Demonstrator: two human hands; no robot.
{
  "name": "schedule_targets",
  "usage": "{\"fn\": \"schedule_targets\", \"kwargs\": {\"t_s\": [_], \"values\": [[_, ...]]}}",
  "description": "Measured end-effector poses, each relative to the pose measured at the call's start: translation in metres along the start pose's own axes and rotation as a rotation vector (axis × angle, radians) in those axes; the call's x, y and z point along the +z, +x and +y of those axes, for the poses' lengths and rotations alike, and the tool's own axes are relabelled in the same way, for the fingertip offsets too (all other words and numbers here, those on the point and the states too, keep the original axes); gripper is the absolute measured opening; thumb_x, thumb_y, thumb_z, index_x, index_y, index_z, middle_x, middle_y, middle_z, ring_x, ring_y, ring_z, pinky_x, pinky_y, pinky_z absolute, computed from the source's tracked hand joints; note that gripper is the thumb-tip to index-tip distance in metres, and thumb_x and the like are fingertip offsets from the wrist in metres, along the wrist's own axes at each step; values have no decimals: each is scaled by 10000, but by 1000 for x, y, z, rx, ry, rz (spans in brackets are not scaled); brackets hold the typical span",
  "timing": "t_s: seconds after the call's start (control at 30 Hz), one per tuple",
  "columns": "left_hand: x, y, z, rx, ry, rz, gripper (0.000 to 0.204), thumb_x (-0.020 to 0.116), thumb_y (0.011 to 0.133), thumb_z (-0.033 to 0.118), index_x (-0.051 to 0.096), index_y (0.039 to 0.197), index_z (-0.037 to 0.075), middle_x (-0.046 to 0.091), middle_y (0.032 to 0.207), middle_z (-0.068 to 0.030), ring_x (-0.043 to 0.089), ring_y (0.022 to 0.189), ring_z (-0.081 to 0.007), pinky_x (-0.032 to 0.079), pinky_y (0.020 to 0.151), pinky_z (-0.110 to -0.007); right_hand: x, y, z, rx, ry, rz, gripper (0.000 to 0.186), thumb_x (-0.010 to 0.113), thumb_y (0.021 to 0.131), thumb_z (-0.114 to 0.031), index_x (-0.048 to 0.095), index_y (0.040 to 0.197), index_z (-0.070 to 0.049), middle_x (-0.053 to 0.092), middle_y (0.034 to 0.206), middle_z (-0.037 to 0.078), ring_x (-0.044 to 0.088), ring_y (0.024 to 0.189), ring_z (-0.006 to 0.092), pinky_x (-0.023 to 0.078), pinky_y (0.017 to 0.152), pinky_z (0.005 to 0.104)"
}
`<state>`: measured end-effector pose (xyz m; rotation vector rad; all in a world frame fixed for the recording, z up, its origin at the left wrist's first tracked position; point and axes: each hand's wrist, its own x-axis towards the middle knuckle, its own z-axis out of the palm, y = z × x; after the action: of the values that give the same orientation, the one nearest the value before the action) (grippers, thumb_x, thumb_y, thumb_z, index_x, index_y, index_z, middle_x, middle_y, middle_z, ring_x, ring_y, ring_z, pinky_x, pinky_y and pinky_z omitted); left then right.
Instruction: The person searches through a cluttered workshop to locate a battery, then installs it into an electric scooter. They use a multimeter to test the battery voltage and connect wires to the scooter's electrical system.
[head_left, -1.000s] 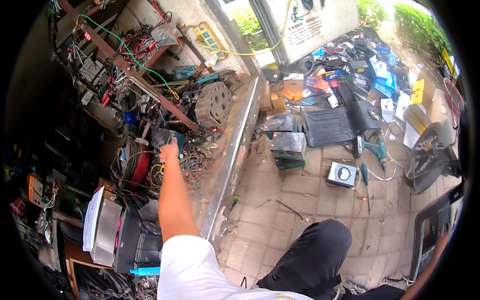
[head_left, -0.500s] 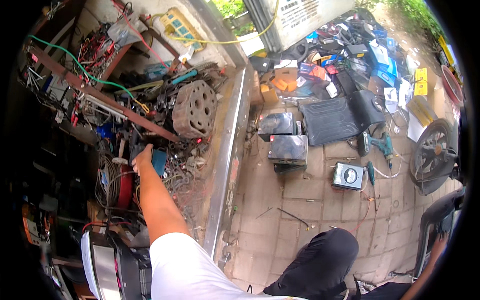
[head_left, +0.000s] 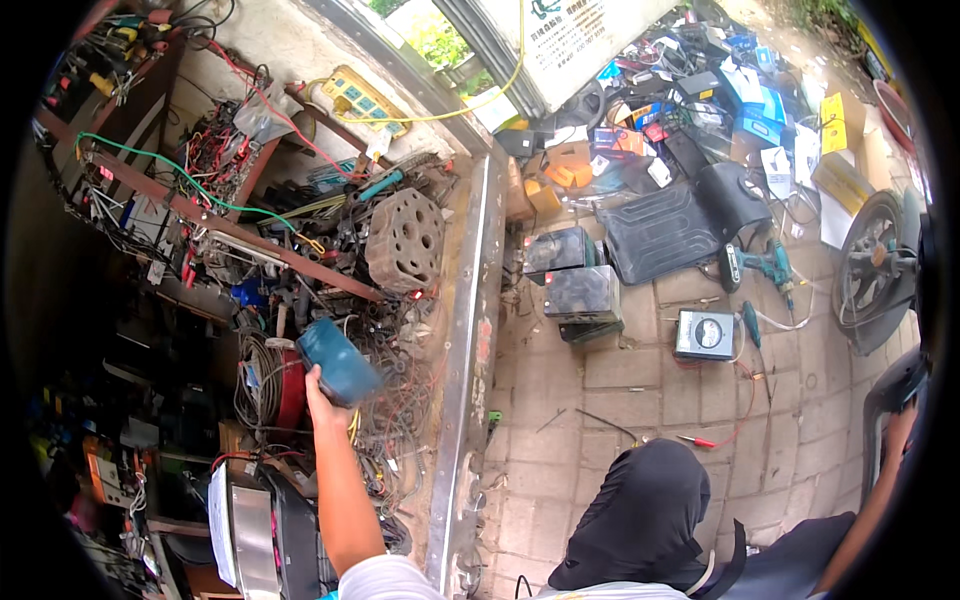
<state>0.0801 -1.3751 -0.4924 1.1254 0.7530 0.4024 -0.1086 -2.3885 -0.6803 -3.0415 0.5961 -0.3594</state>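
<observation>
My left hand [head_left: 325, 400] is closed on a teal box-shaped block [head_left: 340, 362], which is smeared by motion. The block is held above a heap of tangled wires and small metal parts [head_left: 400, 400] beside the doorsill. A coil of grey cable [head_left: 262, 375] and a red reel [head_left: 292, 385] lie just left of it. At the far right edge my right hand [head_left: 898, 432] is by a black curved frame [head_left: 880, 400]; its fingers are lost in the dark rim.
A metal doorsill [head_left: 465, 390] divides the cluttered shelves from the paving. On the paving are black batteries [head_left: 582, 292], a meter [head_left: 705, 333], a cordless drill [head_left: 770, 268], a black mat [head_left: 655, 235], a wheel [head_left: 870, 270] and a pile of boxes [head_left: 700, 110]. A perforated metal block [head_left: 405, 240] sits by the sill.
My left hand was down among the parts beside the teal block; now it grips the block and has brought it up and nearer. A red-handled probe now shows beside my knee.
</observation>
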Motion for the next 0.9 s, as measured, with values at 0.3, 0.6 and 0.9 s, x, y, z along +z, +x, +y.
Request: {"fn": "schedule_targets", "kwargs": {"t_s": [0.3,0.6,0.9], "values": [[163,-198,-85,63,368,-745,847,704,702,399,369,1371,3,532,1257,-127,559,1110,-286,445,970,-414,-126,-18,-141,312,316,-710,401,635,829,-395,654,855,4,658,824,201,631,764,311,478,684,456],[371,-496,-248,-58,836,-1982,1095,820,606,333,222,1452,-19,447,1341,-183,487,1209,-274,397,1005,-370,-167,-132,-159,576,1923,-501,805,596,865,-562,397,1351,47,526,1270,180,570,1104,261,481,923,391],[382,-637,-371,848,1192,-2045,1166,827,598,382,139,1475,40,406,1297,-281,465,1190,-415,419,981,-453,-133,-163,-73,865,1892,471,809,777,746,-440,457,1278,80,594,1181,167,589,1063,216,470,938,347]]}}
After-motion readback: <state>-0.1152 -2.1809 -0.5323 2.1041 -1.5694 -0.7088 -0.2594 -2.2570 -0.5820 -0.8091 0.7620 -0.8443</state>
